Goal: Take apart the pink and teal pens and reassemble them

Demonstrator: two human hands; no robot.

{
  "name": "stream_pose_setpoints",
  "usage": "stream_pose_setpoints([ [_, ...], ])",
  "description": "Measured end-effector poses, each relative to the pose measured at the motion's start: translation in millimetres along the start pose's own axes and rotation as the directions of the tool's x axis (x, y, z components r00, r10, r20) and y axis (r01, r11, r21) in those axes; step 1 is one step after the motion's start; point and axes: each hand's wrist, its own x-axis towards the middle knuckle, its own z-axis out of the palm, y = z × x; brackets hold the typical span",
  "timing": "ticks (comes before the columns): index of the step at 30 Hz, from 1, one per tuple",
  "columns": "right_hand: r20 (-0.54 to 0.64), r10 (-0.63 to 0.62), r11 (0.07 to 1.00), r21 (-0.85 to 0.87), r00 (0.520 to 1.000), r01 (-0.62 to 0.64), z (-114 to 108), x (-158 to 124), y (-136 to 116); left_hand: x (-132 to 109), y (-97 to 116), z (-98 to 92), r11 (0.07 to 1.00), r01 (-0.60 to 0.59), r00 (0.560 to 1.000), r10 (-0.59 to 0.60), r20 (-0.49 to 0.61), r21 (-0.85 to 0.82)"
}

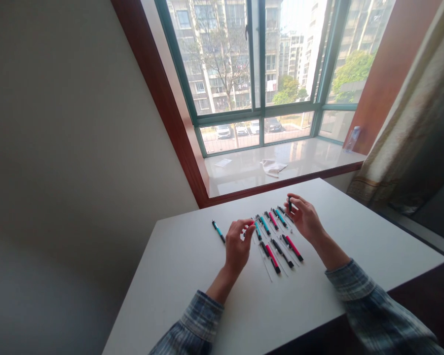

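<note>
Pen parts (274,261) lie in 2 slanting rows on the white table (177,296) in front of you, in the space between your hands and toward the window (222,59). Your left hand (238,245) is at the left end of the rows, its thumb and fingertips pinched together on a small red piece (252,225); the hand hides much of that piece, so you cannot tell its full shape. Your right hand (306,220) is by the right end of the far row, with its fingers clamped on a short black piece (289,203) that stands nearly upright in the grip. In the far row, teal barrels (265,226) lie with a pink barrel (274,221) among them, while the near row shows 2 red barrels (294,248) with a black barrel (286,260) between them. Thin white rods (265,264) run alongside, roughly parallel to the barrels. A teal-and-black pen (217,230) lies well apart from the rows, its lower end just beside your left hand in this view; whether they touch, you cannot tell. Plaid sleeves (198,320) cover your forearms. Beyond the table, the sill (240,180) bears a crumpled white cloth or paper (273,167), a flat white sheet (223,162) and a clear bottle (351,139) near the curtain (403,108).
</note>
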Motion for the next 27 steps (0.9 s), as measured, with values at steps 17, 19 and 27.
stream_pose_setpoints([
  [17,0.215,-0.097,0.172,-0.958,0.972,0.229,-64.0,-49.7,10.8,-2.8,-1.1,1.8,0.998,0.06,0.998,-0.061,-0.023,-0.024],
  [19,0.221,-0.079,0.118,-0.966,0.972,0.229,-63.6,-51.2,9.6,-2.5,-2.1,2.2,0.997,0.068,0.997,-0.069,-0.021,-0.029],
  [27,0.224,-0.067,0.152,-0.961,0.972,0.232,-63.7,-52.3,10.5,-2.9,-0.7,2.8,0.997,0.074,0.997,-0.074,0.003,-0.019],
])
